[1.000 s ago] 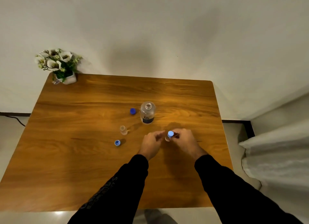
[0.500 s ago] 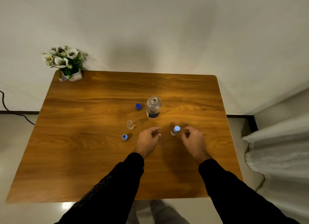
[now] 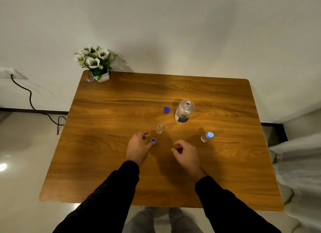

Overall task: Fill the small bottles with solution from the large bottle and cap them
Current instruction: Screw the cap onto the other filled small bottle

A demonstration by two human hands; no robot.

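A capped small bottle (image 3: pixel 206 137) is seen upright on the bench (image 3: pixel 107 163), right of the loosely curled, empty right hand (image 3: pixel 185 153), which has released it. A small blue cap (image 3: pixel 153 140) is now touched by the left hand (image 3: pixel 139 148).

A white-and-blue label on the large bottle (image 3: pixel 184 111), right of frame centre, carries dark print too blurred to read; lettering along the left sleeve (image 3: pixel 97 198) is likewise illegible.
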